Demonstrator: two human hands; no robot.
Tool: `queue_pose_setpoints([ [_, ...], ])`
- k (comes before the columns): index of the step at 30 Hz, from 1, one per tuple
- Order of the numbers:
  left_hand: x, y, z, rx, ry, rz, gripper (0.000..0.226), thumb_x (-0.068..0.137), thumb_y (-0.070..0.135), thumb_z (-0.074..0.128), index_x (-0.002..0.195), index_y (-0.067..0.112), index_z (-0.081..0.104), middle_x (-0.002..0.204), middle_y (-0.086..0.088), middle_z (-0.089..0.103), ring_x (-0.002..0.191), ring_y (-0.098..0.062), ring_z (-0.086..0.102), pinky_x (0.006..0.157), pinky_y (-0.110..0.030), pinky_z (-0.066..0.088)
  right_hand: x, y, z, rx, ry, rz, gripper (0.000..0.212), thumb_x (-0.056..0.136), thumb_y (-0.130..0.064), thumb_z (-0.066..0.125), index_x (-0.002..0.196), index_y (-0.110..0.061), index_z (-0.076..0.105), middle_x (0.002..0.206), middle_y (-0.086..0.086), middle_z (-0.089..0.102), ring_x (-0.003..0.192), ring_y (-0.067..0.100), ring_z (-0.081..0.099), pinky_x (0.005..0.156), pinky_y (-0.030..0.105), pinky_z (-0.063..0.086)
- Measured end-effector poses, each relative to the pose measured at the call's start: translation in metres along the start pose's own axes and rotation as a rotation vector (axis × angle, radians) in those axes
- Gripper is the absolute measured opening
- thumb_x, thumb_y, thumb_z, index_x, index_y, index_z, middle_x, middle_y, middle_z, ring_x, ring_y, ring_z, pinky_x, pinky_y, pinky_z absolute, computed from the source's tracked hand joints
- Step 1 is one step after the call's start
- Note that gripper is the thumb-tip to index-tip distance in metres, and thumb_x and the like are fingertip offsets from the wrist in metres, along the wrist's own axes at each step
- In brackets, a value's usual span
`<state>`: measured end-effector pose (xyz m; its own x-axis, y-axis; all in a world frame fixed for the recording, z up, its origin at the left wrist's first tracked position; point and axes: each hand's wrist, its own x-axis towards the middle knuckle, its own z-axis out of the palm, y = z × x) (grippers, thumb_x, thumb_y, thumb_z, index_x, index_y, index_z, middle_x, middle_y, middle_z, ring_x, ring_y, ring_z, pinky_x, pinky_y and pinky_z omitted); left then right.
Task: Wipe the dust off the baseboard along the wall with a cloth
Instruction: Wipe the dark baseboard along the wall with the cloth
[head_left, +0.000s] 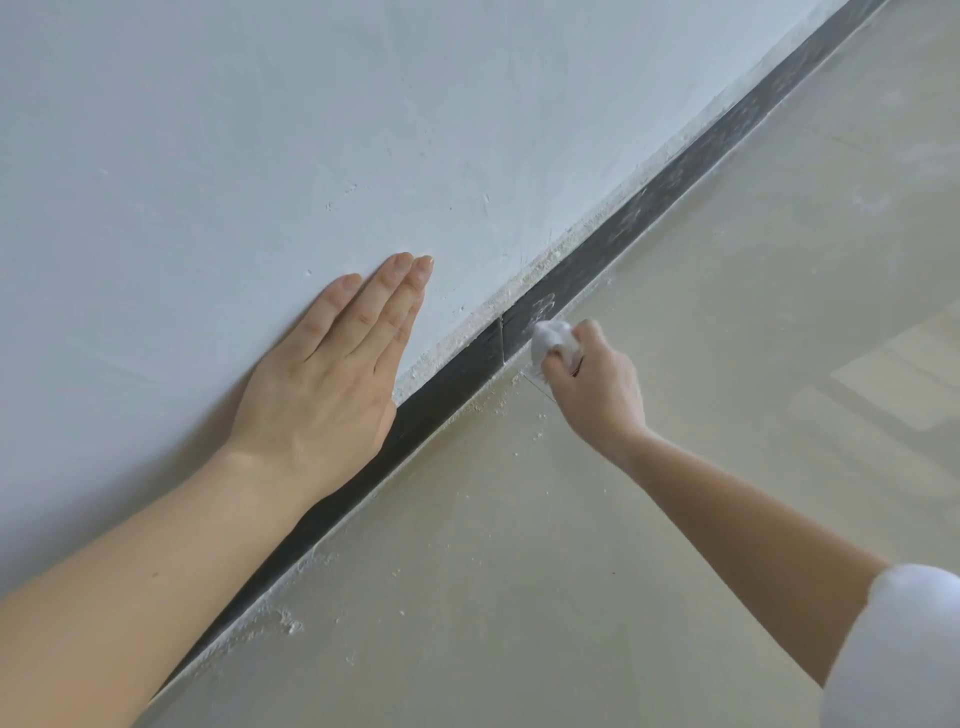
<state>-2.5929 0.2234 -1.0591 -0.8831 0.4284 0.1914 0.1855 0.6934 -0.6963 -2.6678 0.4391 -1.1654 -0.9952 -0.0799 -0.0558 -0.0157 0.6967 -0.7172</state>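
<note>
— Nearest the lens?
— White sleeve (898, 639), lower right of the frame, with a bare forearm reaching up toward centre.

— And that right hand (597, 384)?
— Curled tight around a wadded white cloth (555, 340), which presses against the dark baseboard (649, 200) just right of a joint (502, 339) in the strip.

— The other one?
— Left hand (332, 374), centre left, lies flat on the white wall (260, 130), fingers straight and close together, holding nothing.

— Where does the baseboard run?
— Diagonally, lower left to upper right, between wall and beige floor (675, 519). Pale dust smears it ahead of the cloth; white crumbs (291, 623) dot the floor beside it.
</note>
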Motion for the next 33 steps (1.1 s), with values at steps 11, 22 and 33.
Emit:
queue_pose_setpoints([
  [11,0.0,0.001,0.001,0.018,-0.008,0.003,0.066,0.09,0.021,0.019,0.151,-0.003,0.008,0.161,-0.01,0.002,0.148,-0.021,0.003,0.12,-0.036,-0.004,0.046,-0.008,0.012,0.344,0.252,0.261,0.009,0.095,-0.018,0.044,0.092,-0.01,0.042,0.071,-0.007,0.048,0.077,0.021,0.053,0.067,0.027,0.035],
  [22,0.001,0.006,0.002,0.026,0.002,-0.026,0.067,0.091,0.022,0.023,0.152,-0.003,0.01,0.161,-0.009,0.005,0.147,-0.02,0.005,0.12,-0.035,0.0,0.003,-0.005,0.02,0.257,-0.051,0.132,0.016,0.082,-0.022,0.061,0.076,-0.012,0.049,0.064,-0.004,0.05,0.055,0.009,0.044,0.048,0.023,0.032],
  [33,0.017,-0.004,-0.013,0.005,-0.082,0.047,0.073,0.088,0.023,0.029,0.151,-0.004,0.006,0.16,-0.013,-0.004,0.148,-0.023,-0.002,0.119,-0.038,-0.007,0.069,0.002,0.002,0.518,0.189,0.518,0.012,0.079,-0.02,0.052,0.072,-0.015,0.043,0.084,0.013,0.065,0.075,0.029,0.067,0.068,0.04,0.055],
])
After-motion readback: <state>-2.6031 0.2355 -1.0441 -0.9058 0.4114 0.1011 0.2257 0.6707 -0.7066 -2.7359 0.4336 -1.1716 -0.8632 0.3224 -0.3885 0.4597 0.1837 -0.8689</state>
